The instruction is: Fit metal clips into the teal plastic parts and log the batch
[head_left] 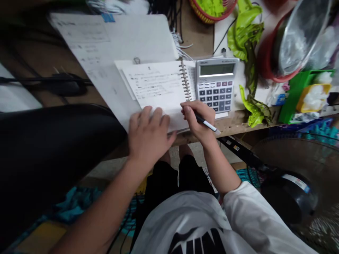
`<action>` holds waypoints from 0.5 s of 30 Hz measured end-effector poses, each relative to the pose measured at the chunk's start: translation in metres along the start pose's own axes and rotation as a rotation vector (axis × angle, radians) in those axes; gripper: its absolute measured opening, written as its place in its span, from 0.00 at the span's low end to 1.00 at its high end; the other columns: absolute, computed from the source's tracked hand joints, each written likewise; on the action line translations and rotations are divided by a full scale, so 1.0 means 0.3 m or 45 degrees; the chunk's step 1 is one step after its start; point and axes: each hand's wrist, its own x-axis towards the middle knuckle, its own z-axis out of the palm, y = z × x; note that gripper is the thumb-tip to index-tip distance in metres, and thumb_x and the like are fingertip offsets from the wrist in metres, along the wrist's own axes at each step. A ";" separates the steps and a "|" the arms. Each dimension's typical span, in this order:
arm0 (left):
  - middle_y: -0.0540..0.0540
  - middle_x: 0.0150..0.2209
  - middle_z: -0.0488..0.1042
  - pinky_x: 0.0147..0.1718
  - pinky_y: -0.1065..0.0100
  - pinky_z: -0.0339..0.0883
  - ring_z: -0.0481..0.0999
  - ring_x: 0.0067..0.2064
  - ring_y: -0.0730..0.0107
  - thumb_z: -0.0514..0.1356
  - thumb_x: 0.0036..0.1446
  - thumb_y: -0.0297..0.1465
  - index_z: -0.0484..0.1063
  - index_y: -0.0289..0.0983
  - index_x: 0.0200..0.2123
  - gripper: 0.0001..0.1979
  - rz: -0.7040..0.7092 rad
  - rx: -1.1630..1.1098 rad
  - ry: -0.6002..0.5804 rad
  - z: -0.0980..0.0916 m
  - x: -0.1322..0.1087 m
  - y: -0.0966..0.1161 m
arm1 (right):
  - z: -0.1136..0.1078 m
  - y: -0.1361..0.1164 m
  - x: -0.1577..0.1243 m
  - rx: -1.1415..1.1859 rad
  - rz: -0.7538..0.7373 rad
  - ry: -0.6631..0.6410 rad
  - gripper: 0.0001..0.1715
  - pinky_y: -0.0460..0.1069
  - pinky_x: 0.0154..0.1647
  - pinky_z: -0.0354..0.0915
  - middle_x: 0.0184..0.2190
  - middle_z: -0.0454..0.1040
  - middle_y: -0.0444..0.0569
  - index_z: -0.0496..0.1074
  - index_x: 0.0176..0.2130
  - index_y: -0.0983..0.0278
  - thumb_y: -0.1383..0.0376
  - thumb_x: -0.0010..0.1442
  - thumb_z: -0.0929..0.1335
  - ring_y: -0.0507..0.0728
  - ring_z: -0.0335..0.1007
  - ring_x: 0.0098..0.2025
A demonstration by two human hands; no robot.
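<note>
A spiral notebook (pixel 161 83) with handwritten lines lies on the table, its wire binding to the right. My left hand (pixel 149 134) rests flat with fingers spread over the lower left of the page. Between the fingers of my right hand (pixel 200 118) is a black and white pen (pixel 208 125), gripped over the notebook's lower right corner; the fingers hide its tip. Just beyond that hand sits a grey calculator (pixel 215 83), partly covered by it. Under the notebook is a large white board or sheet (pixel 143 38) with faint writing, a piece of blue tape on its top edge.
Red baskets and bowls (pixel 212 16) stand at the back right, near lime-green strips (pixel 245 28). A green tray (pixel 296 95) holds a yellow container. A fan (pixel 288 190) stands below the table at right; a black rounded surface (pixel 53 151) fills the left. Dark cables run behind.
</note>
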 end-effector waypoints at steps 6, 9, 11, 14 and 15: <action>0.37 0.74 0.72 0.78 0.45 0.54 0.68 0.76 0.47 0.58 0.75 0.36 0.63 0.41 0.78 0.31 0.135 -0.015 0.055 0.139 0.065 -0.045 | 0.122 0.053 0.055 -0.092 0.061 0.149 0.17 0.50 0.40 0.77 0.36 0.80 0.46 0.80 0.43 0.61 0.55 0.79 0.66 0.53 0.78 0.34; 0.39 0.75 0.71 0.78 0.47 0.53 0.68 0.77 0.49 0.59 0.75 0.36 0.61 0.42 0.79 0.33 0.144 0.026 0.134 0.171 0.028 -0.070 | 0.129 0.057 0.066 -0.220 0.086 0.094 0.20 0.50 0.40 0.75 0.33 0.78 0.44 0.79 0.39 0.60 0.53 0.79 0.66 0.52 0.77 0.34; 0.41 0.74 0.73 0.78 0.49 0.55 0.69 0.76 0.50 0.60 0.74 0.35 0.63 0.43 0.78 0.32 0.148 0.056 0.180 0.166 0.016 -0.062 | 0.124 0.054 0.074 -0.275 0.095 0.024 0.20 0.50 0.40 0.75 0.32 0.78 0.44 0.79 0.38 0.60 0.51 0.77 0.68 0.53 0.78 0.35; 0.42 0.72 0.75 0.76 0.49 0.59 0.72 0.74 0.49 0.60 0.73 0.34 0.67 0.43 0.76 0.30 0.117 0.068 0.188 0.148 0.026 -0.041 | 0.121 0.060 0.083 -0.358 0.121 0.016 0.22 0.50 0.38 0.74 0.31 0.77 0.44 0.79 0.37 0.59 0.49 0.77 0.69 0.54 0.77 0.34; 0.41 0.71 0.76 0.75 0.48 0.60 0.74 0.73 0.48 0.60 0.72 0.33 0.69 0.43 0.75 0.30 0.103 0.062 0.195 0.146 0.032 -0.036 | 0.123 0.065 0.084 -0.382 0.121 0.035 0.23 0.51 0.37 0.74 0.30 0.77 0.44 0.78 0.36 0.59 0.48 0.77 0.68 0.54 0.77 0.34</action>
